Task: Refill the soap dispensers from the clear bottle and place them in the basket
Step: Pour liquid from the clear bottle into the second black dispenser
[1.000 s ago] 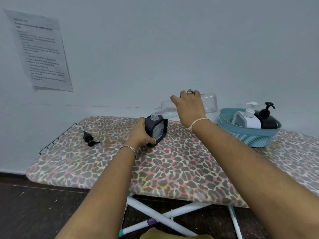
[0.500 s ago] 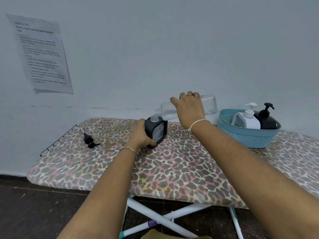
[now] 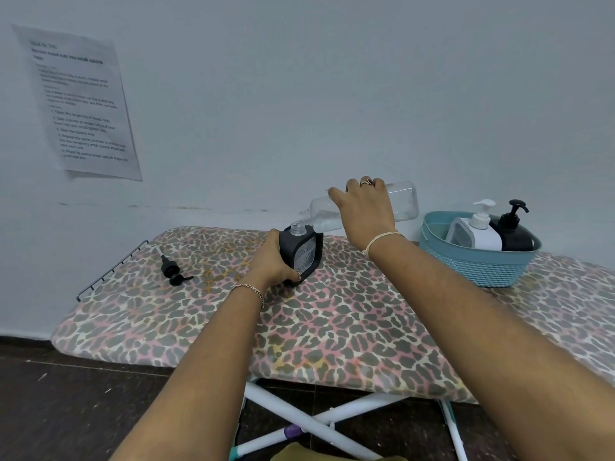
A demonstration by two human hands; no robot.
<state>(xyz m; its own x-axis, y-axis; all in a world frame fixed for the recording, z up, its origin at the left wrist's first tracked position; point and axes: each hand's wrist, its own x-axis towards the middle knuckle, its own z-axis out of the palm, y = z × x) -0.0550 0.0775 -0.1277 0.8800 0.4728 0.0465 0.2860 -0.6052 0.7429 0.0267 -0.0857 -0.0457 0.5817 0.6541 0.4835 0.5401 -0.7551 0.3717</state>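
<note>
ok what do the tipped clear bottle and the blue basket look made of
Tipped clear bottle: probably thin glossy plastic; its body is fully see-through. Light blue basket: seemingly moulded matte plastic; fine lattice holes in its side, solid smooth rim.

A leopard-print ironing board on white legs stands on dark floor against a pale wall.

My left wrist: thin gold chain bracelet. Right wrist: pale cord band. Right hand: gold ring on one finger. Both forearms bare.
</note>
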